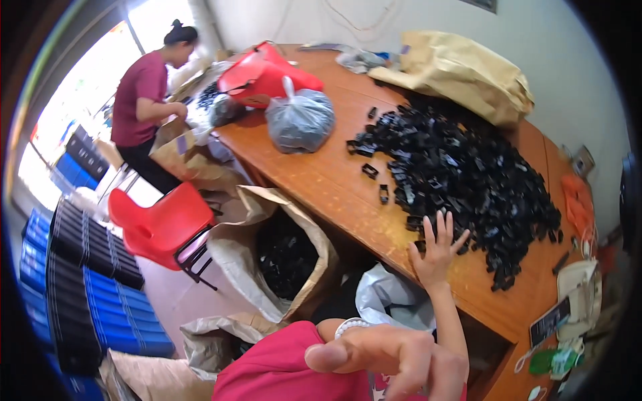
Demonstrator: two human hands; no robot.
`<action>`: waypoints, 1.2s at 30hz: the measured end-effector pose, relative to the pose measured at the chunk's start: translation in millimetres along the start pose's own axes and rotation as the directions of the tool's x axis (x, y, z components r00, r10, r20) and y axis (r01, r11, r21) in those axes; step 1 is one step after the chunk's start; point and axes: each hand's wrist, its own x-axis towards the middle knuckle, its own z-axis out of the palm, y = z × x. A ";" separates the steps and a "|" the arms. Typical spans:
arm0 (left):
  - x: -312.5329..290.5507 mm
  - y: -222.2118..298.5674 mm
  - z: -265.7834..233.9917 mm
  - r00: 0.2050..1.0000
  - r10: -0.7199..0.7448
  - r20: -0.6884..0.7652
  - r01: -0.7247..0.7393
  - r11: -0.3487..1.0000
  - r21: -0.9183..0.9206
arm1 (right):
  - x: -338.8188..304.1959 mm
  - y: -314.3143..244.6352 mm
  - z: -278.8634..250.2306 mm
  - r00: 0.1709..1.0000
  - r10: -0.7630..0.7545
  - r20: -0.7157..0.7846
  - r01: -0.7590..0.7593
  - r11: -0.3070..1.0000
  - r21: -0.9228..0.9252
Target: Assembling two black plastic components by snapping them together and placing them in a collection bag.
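A: State of the grip?

B: Bare right hand [436, 259]: fingers spread apart, nothing clamped. Bare left hand [394, 351]: raised close to the camera, fingers bent; cannot tell whether it holds anything.

A: Risk?

B: Judgement: a careless sweep toward the near edge of the brown wooden table [328, 164] could drop small, black, rectangular, plastic-looking pieces [468, 184] to the floor, missing the open brown paper sack [234, 247] below.

A: Pieces relative to the grip?

B: Heaped on the table, at the right fingertips and beyond; contact unclear.
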 end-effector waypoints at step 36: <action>-138.0 -57.0 -219.3 0.565 -0.785 -0.256 -0.154 -0.404 0.902 | 55.6 227.2 -17.8 0.844 0.536 0.016 -0.527 0.824 0.208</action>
